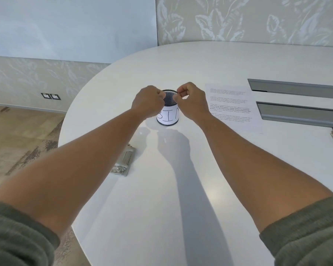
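Stapler [123, 162] lying left-front of bin [168, 117]. Left hand [148, 103] curling tight at bin rim. Bin standing between hands. Right hand [192, 100] hovering over rim, fingertips pressing together; contents too small to tell. Likely dropping scrap in; next needing release squarely over opening. Paper [229, 108] lying right of bin.

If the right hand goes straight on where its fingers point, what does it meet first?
Probably the right hand meets the rim of the cup first; the left hand lies beyond. Depth is unclear.
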A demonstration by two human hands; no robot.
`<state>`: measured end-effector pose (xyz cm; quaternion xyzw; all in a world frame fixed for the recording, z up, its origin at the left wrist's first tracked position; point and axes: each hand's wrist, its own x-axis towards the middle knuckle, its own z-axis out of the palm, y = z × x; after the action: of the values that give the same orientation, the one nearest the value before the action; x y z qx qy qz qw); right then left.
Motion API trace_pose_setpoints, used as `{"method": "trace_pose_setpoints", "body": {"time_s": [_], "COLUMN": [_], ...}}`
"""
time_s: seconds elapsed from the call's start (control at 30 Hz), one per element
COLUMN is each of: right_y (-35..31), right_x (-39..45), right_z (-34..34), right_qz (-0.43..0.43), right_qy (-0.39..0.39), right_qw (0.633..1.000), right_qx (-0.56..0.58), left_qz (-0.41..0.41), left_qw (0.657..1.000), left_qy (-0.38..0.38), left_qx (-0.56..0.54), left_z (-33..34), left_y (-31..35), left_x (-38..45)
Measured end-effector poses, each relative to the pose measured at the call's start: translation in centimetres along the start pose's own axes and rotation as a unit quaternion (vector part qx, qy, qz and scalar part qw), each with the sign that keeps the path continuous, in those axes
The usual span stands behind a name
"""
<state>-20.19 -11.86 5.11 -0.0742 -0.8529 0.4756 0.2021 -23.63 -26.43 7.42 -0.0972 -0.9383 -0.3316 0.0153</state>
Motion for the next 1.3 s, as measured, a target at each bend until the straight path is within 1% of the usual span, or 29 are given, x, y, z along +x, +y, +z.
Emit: {"method": "trace_pose_setpoints", "body": {"time_s": [0.17, 0.27, 0.47, 0.6, 0.8, 0.97, 1.13, 1.23, 1.3], "right_y": [-0.6, -0.6, -0.1, -0.1, -0.8, -1.1, -0.4, 0.3, 0.8], "right_x": [2.4, 3.1, 3.2, 2.9, 2.3, 0.4, -2.5, -4.2, -5.4], "right_z": [0.4, 0.6, 1.0, 1.1, 1.0, 1.0, 0.8, 0.6, 0.4], "right_qz": [-0.002, 0.002, 0.008, 0.004, -0.063, -0.111, -0.130, -0.089, -0.065], "right_qy": [-0.043, -0.053, -0.075, -0.068, -0.017, -0.010, -0.058, -0.118, -0.178], "right_qw": [0.994, 0.990, 0.990, 0.991, 0.996, 0.994, 0.990, 0.989, 0.982], "right_qx": [-0.105, -0.133, -0.122, -0.118, -0.052, -0.016, 0.005, 0.009, 0.002], "left_qz": [-0.002, -0.007, -0.011, -0.005, -0.003, 0.007, 0.038, 0.064, 0.074], "left_qw": [0.997, 0.996, 0.996, 0.997, 0.997, 0.996, 0.999, 0.997, 0.997], "left_qy": [0.030, 0.043, 0.043, 0.039, 0.082, 0.086, 0.032, 0.009, -0.005], "left_qx": [0.066, 0.080, 0.078, 0.072, 0.008, -0.021, -0.020, -0.030, -0.031], "left_z": [0.0, 0.4, 0.9, 1.2, 0.5, -0.5, -0.9, -1.0, -0.9], "left_y": [0.4, 0.4, 0.3, 0.3, 0.4, 0.1, -1.5, -2.7, -3.4], "left_x": [2.3, 2.8, 2.9, 2.7, 1.7, -0.1, -2.8, -4.4, -5.4]}}
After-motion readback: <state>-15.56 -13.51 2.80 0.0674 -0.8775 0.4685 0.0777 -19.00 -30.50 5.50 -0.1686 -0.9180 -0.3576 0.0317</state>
